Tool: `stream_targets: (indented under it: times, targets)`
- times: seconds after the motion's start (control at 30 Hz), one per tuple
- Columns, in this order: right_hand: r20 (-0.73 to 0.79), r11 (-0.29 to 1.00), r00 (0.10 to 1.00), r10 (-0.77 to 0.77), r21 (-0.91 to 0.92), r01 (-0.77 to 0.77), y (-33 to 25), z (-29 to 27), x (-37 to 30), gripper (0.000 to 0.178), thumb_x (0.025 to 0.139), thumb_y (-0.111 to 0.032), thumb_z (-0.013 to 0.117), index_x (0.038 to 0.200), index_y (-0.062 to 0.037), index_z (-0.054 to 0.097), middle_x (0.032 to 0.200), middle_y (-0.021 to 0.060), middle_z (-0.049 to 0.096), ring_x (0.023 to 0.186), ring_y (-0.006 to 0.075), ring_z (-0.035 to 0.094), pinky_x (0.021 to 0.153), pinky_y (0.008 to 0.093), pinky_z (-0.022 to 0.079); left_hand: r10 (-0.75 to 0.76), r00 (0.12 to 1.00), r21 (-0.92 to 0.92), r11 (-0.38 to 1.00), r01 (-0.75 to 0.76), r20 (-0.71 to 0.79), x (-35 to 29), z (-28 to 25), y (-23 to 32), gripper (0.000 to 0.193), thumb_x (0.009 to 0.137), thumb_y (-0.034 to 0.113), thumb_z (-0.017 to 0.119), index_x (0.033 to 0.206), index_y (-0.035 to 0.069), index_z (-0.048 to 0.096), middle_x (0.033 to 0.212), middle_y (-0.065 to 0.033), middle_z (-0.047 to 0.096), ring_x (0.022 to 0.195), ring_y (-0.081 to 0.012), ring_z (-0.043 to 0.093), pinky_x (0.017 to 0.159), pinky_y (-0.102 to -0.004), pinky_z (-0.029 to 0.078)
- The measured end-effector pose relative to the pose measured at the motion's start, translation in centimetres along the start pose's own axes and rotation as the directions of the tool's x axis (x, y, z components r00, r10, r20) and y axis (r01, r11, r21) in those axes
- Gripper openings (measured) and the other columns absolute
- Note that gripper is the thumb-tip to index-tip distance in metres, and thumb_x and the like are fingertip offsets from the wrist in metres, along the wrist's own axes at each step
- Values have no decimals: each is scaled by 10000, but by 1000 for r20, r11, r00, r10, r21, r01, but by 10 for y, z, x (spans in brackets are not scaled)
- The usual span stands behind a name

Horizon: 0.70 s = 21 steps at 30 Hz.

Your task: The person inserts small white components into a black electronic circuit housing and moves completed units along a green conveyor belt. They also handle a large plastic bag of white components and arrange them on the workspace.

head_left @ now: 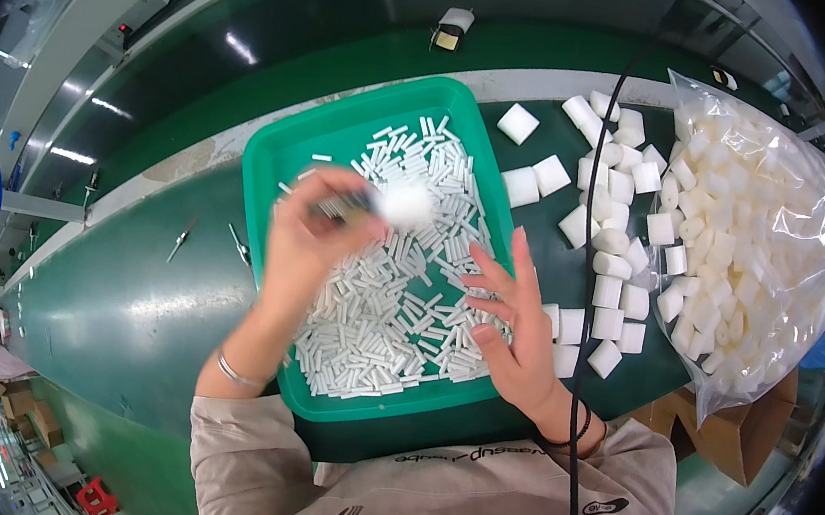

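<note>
My left hand (311,222) is closed above the green tray (256,166), smeared by motion. Its fingers wrap round something dark; beyond the fingertips is a blurred white piece (406,207), much like the white cylinders on the table. Whether the two are joined cannot be made out. My right hand (519,339) is held over the tray's right edge, fingers spread, with nothing in it. Many short thin white tubes (355,322) lie loose in the tray, thickest at its near left and far side, with bare green patches showing between them.
Thick white cylinders (621,189) lie scattered to the tray's right. A clear plastic bag (756,243) full of them stands at the far right, above a cardboard box (746,433). A black cable (588,276) crosses the view. Small thin tools (181,241) lie left of the tray.
</note>
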State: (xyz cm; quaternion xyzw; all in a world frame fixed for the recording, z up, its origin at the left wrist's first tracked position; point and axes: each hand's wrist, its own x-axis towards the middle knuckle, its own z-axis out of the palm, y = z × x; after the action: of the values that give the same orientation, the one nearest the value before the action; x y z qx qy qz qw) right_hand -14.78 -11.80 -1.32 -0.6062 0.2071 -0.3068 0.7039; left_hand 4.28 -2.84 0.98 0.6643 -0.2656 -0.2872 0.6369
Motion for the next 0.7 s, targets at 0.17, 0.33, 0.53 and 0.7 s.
stream_targets:
  times: [0.17,0.33,0.53,0.7]
  targets:
    - [366,767,918,-152,-542,343,7,-13,1,457,729,-143,651,1141,-20,495,1133,129,521,931,289,522,774,329,442,-38,891,-3,999,41,-453,94,-91,-17,389,706,129,698,1036,57,507,844,-46,596,660,-105,573,484,-183,386]
    - [495,607,859,-132,-644,465,4,-6,-1,371,663,-160,672,1001,-39,578,989,67,527,844,242,478,726,326,424,-164,871,-154,983,103,-464,131,-163,-49,743,738,128,677,1320,53,222,1074,-117,542,842,-180,592,629,-285,493]
    - [546,500,830,-110,-692,521,8,-5,-2,385,603,-181,690,959,-73,590,881,26,507,787,208,467,654,325,401,-72,760,15,994,106,-646,122,-174,-68,667,770,106,637,1320,71,261,1201,-126,453,919,-205,563,664,-296,503]
    - [583,487,799,-144,-662,570,18,-9,-3,188,609,-113,674,787,-95,614,752,5,515,727,198,483,647,313,401,130,858,124,989,-79,-496,101,-174,-73,288,844,102,533,1119,20,505,1173,-94,482,845,-132,553,665,-242,493]
